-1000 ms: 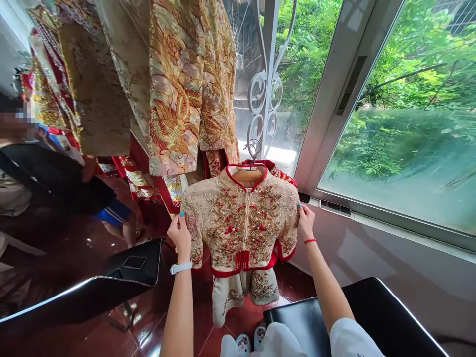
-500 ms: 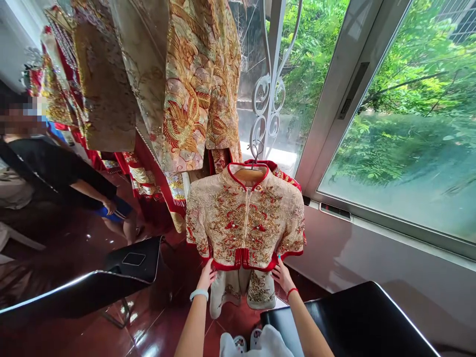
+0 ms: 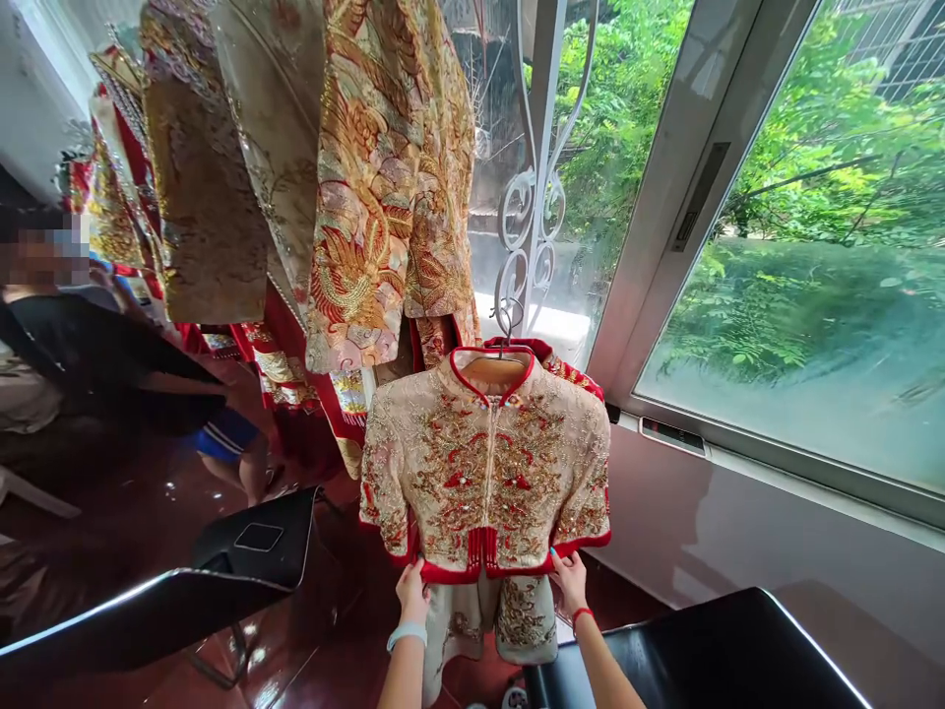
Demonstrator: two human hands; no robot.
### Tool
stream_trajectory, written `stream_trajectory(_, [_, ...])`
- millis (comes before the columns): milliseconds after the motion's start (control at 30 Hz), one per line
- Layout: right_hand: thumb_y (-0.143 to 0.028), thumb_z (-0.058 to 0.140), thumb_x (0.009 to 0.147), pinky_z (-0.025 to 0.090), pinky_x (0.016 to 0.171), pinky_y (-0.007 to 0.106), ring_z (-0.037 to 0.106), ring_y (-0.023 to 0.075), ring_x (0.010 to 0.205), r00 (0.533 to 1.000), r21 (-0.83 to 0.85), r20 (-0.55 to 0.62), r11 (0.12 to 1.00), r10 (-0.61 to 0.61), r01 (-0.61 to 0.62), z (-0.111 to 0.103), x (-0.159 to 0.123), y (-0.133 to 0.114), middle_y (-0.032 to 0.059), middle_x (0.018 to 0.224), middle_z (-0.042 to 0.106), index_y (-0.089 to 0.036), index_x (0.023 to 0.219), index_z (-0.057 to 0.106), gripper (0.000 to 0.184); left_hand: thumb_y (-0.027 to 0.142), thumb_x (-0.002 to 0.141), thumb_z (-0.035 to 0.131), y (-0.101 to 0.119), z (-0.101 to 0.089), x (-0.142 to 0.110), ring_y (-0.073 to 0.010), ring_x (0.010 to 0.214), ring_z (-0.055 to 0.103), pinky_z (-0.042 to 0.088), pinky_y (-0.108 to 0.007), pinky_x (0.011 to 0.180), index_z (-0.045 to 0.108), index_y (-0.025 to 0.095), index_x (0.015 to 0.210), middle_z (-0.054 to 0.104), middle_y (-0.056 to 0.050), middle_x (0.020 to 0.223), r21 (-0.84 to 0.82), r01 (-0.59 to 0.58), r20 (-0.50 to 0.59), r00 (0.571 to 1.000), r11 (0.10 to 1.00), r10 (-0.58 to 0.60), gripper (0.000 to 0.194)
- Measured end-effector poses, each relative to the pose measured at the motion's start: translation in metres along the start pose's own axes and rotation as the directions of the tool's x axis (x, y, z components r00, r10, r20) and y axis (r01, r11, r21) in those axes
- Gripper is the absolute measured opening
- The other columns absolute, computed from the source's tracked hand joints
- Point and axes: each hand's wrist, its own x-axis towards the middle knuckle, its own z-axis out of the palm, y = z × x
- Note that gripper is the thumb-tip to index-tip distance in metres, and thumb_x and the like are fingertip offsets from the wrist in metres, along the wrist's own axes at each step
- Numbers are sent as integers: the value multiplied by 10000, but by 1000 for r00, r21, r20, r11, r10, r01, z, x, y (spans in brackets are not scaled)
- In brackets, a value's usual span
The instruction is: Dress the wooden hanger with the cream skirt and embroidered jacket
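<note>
A short-sleeved cream jacket [image 3: 450, 443] with gold and red beadwork and red trim hangs from a hanger [image 3: 506, 338] in front of me. My left hand [image 3: 413, 596] pinches its red hem at the lower left, near the sleeve end. At the lower right my right hand [image 3: 570, 581] grips the same hem between thumb and fingers. Below the jacket hangs a pale embroidered garment [image 3: 526, 611], partly covered by it. A red embroidered garment [image 3: 576, 374] shows behind the right shoulder.
Several embroidered robes [image 3: 361, 197] hang at the upper left. Black chairs [image 3: 686, 655] stand at right and left. A phone-like object [image 3: 671, 435] lies on the sill beneath the window [image 3: 797, 345]. A person [image 3: 110, 354] is at the far left.
The jacket and both hands now sit lower in view, as does most of the scene. The jacket's hem is drawn slightly wider, with both hands still on it.
</note>
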Motion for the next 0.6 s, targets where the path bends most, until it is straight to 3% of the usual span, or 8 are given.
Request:
stream_trajectory(167, [-379, 850, 416, 549, 670, 399, 704, 278, 705, 993, -202, -104, 976, 56, -76, -14, 1, -49, 16, 642, 677, -237, 790, 510, 525, 279, 716, 631, 23, -10, -4, -214, 682, 633, 526, -372, 652, 522, 230, 820, 569, -8, 728, 76, -117, -11, 993, 990, 118, 159])
stream_trajectory(267, [-400, 793, 532, 524, 863, 483, 681, 359, 1006, 941, -345, -280, 935, -190, 86, -24, 6, -115, 118, 929, 731, -204, 1045, 578, 590, 277, 777, 590, 64, -19, -22, -297, 1102, 608, 495, -479, 935, 543, 220, 1100, 606, -104, 1055, 114, -367, -147, 913, 923, 381, 332])
stream_trajectory(300, [-454, 749, 607, 482, 966, 506, 633, 369, 1133, 875, -415, -304, 879, -377, 235, -21, 6, -143, 168, 1112, 706, -180, 1178, 568, 659, 296, 790, 599, 83, -18, -35, -308, 1230, 536, 435, -493, 1033, 522, 216, 1200, 575, -134, 1188, 152, -515, -180, 824, 843, 537, 425])
stream_trajectory(367, [-531, 635, 757, 388, 1102, 503, 516, 343, 1319, 732, -444, -164, 712, -661, 544, -1, 4, -203, 186, 1418, 554, -179, 1385, 482, 736, 342, 806, 629, 126, -7, -69, -356, 1353, 417, 318, -548, 1131, 499, 173, 1320, 503, -198, 1354, 299, -866, -105, 387, 400, 916, 557])
stream_trajectory(400, [-537, 625, 784, 352, 1138, 493, 467, 323, 1371, 655, -426, -67, 615, -753, 664, 14, 2, -232, 159, 1480, 505, -201, 1425, 461, 742, 355, 821, 631, 150, 2, -88, -357, 1373, 397, 283, -554, 1153, 499, 172, 1345, 486, -201, 1390, 327, -928, -18, 183, 179, 983, 570])
stream_trajectory(433, [-533, 643, 791, 331, 1156, 486, 430, 306, 1403, 579, -396, 34, 521, -814, 756, 30, 0, -258, 135, 1511, 478, -224, 1435, 464, 736, 357, 852, 614, 174, 11, -106, -346, 1385, 390, 264, -540, 1168, 504, 172, 1359, 474, -200, 1416, 331, -943, 53, 39, 19, 998, 551])
stream_trajectory(500, [-515, 638, 828, 376, 1124, 470, 485, 272, 1352, 480, -265, 199, 424, -855, 866, 61, -2, -299, 115, 1463, 533, -239, 1395, 515, 642, 353, 925, 538, 221, 29, -137, -316, 1403, 382, 248, -503, 1186, 509, 175, 1386, 463, -187, 1455, 303, -942, 138, -109, -147, 984, 495])
stream_trajectory(600, [-494, 681, 798, 476, 1002, 431, 638, 243, 1081, 454, -153, 220, 429, -863, 890, 91, 3, -327, 111, 1148, 702, -190, 1092, 672, 423, 373, 972, 450, 278, 47, -155, -296, 1297, 499, 350, -466, 1124, 579, 178, 1335, 575, -160, 1367, 210, -953, 278, -156, -218, 948, 432])
